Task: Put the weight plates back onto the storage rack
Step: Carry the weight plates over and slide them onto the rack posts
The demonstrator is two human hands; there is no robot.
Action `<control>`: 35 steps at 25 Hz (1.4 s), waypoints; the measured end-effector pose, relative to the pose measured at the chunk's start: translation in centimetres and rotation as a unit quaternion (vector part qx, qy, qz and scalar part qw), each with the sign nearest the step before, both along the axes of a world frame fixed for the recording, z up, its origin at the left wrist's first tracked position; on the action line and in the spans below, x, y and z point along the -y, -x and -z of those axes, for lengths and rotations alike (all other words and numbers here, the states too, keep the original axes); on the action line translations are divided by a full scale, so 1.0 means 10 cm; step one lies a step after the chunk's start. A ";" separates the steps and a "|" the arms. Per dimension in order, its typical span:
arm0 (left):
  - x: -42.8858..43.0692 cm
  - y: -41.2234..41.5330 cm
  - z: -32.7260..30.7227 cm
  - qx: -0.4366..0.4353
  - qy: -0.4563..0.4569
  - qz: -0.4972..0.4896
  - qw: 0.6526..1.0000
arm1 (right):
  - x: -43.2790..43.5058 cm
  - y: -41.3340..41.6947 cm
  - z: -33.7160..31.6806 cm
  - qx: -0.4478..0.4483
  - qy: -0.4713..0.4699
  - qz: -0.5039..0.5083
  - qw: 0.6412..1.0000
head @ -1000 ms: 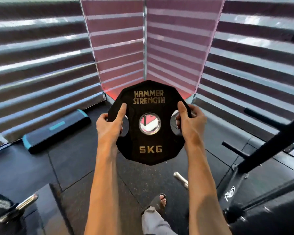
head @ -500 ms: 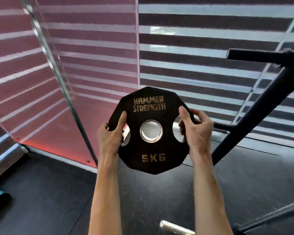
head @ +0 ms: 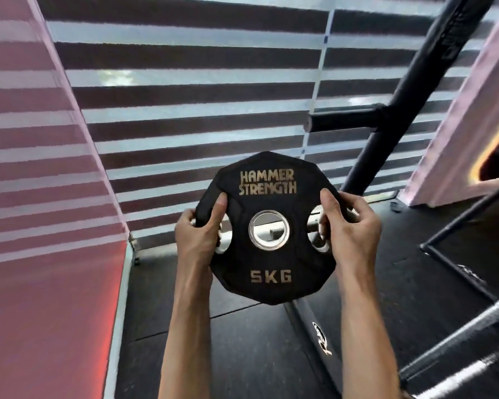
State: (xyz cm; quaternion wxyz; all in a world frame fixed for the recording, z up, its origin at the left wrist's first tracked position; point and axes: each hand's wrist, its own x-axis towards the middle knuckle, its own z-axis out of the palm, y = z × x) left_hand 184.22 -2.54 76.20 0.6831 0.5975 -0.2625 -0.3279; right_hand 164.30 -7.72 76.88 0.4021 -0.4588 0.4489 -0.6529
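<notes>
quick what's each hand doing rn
Left hand: closed on the left edge of the 5 kg weight plate, thumb on its face.
Right hand: closed on the plate's right edge, thumb on its face.

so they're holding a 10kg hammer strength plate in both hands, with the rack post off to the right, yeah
Not quite: the plate is marked 5KG, not 10kg, as the head view shows below its centre hole. The rest holds: a Hammer Strength plate, gripped by the left hand and the right hand, with the rack post to the right.
</notes>
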 end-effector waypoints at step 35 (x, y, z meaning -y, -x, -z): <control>3.88 -0.40 -0.64 0.003 0.135 0.406 0.904 | 2.28 -0.73 -0.52 -0.027 0.176 0.447 0.877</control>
